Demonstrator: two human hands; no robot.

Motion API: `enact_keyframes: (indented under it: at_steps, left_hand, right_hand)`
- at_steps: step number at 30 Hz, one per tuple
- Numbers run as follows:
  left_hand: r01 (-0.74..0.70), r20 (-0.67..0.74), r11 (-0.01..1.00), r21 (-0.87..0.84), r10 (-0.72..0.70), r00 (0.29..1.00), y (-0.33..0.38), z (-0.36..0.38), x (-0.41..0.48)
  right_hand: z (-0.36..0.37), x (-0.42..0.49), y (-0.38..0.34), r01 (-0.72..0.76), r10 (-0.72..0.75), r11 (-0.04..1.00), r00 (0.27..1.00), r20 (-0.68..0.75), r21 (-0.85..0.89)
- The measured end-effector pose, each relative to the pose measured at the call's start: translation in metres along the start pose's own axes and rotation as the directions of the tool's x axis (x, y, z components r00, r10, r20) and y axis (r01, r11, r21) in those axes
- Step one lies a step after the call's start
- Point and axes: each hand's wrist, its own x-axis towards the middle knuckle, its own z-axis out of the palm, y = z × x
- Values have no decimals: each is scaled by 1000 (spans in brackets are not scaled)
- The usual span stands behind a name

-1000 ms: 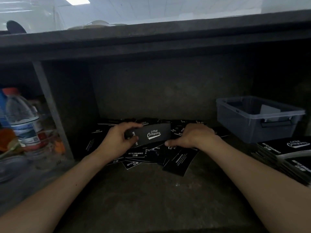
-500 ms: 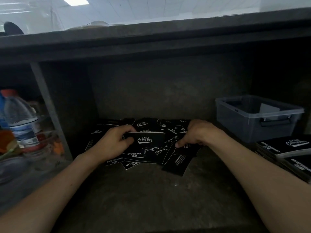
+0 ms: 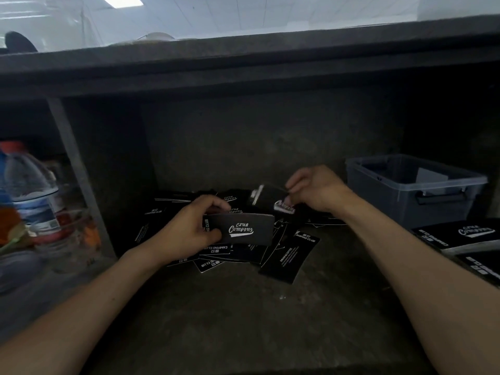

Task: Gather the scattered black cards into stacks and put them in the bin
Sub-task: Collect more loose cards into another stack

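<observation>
Bare hands & arms, nothing worn on either. L hand & R hand are uncovered, w/ knuckles and tendon lines showing on the back of the R one. L forearm & R forearm are bare from wrist to frame edge, slim, smooth-looking. Dim light, so nails and fine detail on fingers can't be made out.

Looks like the staff side of a café or shop: a dark shelf recessed under a thick bench. Above the bench, tiled ceiling and strip light. Below it, black cards printed "Camping Club" and "Drink & Coffee", a grey bin, a water bottle.
</observation>
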Motion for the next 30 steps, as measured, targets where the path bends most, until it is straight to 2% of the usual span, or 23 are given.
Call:
enact_keyframes:
  at_steps: [2, 4, 6, 8, 9, 10, 11, 12, 13, 15, 18, 21, 25, 30]
  left_hand:
    - [25, -4, 994, -104, -25, 1000, -3, 2, 1]
    - [51, 2, 984, -173, -51, 999, -6, 1, 3]
    - [44, 26, 984, -175, -40, 999, -8, 0, 3]
    - [13, 65, 993, -118, -5, 998, -6, 0, 3]
    - [-6, 73, 998, -70, 11, 997, -4, 0, 2]
    - [-23, 66, 1000, -17, 24, 998, -3, -1, 2]
    - [-25, 52, 999, 34, 23, 998, -3, -3, 2]
    - [-19, 41, 997, 74, 16, 999, -3, -5, 1]
    - [-18, 39, 995, 101, 14, 999, -2, -8, 1]
    - [-34, 50, 988, 149, 27, 998, -2, -13, -1]
    - [-50, 78, 977, 208, 34, 996, 1, -17, -2]
    - [-39, 84, 978, 204, 22, 996, 0, -16, -2]
    - [-34, 87, 983, 179, 19, 996, 1, -13, -2]
    - [-40, 81, 987, 156, 28, 996, 0, -10, -1]
  right_hand:
    - [18, -3, -1, 134, -136, 991, 967, 216, 26]
    - [31, -3, 2, 154, -182, 982, 926, 330, 108]
    - [39, -1, 6, 112, -181, 974, 908, 379, 197]
    - [40, 2, 8, -15, -142, 934, 901, 410, 356]
    - [38, 4, 9, -62, -123, 902, 912, 392, 427]
    - [37, 7, 13, -42, -121, 901, 932, 342, 431]
    - [34, 10, 18, 27, -130, 939, 951, 282, 343]
    - [31, 11, 23, 115, -153, 981, 955, 255, 157]
    - [30, 11, 28, 196, -168, 978, 945, 282, -72]
    - [31, 12, 31, 251, -100, 882, 927, 362, -400]
    - [19, 16, 28, 192, 15, 776, 946, 323, -600]
    - [3, 15, 26, 131, 82, 785, 947, 312, -606]
    - [14, 12, 29, 179, -45, 871, 956, 289, -457]
    - [17, 11, 25, 237, -109, 854, 952, 287, -463]
